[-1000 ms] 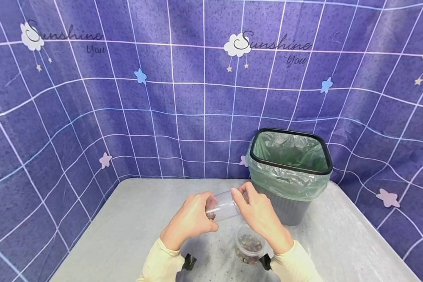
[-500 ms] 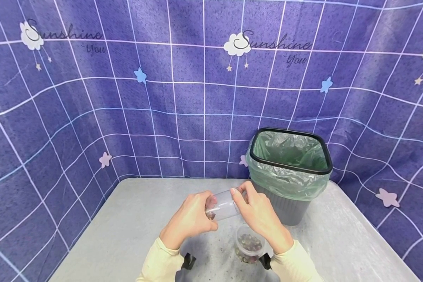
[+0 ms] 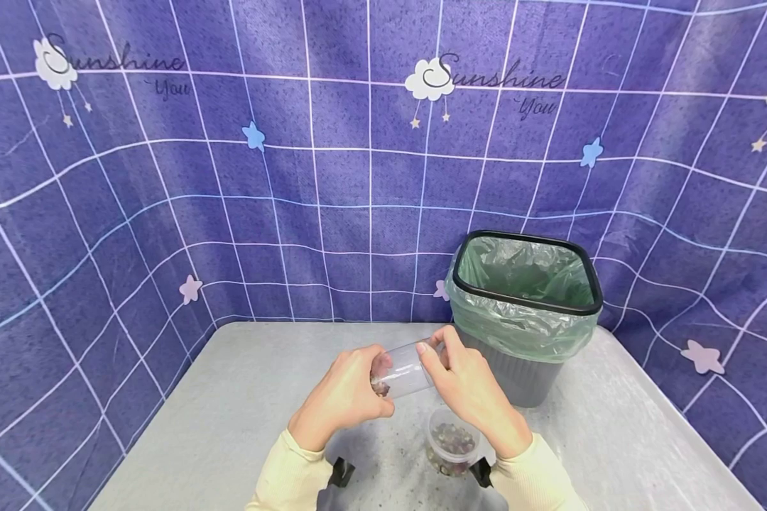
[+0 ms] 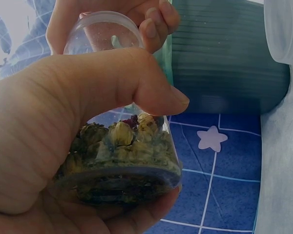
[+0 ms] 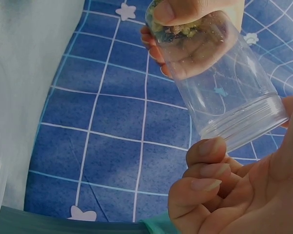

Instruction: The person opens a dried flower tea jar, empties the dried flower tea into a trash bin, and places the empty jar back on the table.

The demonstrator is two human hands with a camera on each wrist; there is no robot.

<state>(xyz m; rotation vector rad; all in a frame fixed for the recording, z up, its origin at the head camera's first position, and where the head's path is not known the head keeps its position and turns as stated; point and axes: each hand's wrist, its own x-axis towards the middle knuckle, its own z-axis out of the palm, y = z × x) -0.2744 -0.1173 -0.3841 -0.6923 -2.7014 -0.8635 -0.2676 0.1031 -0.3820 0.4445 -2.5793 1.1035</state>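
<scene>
A clear plastic jar (image 3: 403, 369) is held tilted above the table between both hands. My left hand (image 3: 341, 394) wraps around its base, where dried flower buds (image 4: 122, 134) are gathered. At the ridged mouth end (image 5: 244, 122), my right hand (image 3: 469, 383) grips with curled fingers (image 5: 207, 148), the thumb mostly hidden in the right wrist view. Below my right wrist, a second clear tub (image 3: 450, 443) containing dried flowers stands on the table.
A grey bin (image 3: 518, 372) with a green liner and black rim stands at the back right, close behind my right hand. Small dark crumbs dot the grey table (image 3: 243, 397) near the tub. A purple-blue gridded curtain (image 3: 332, 234) hangs behind.
</scene>
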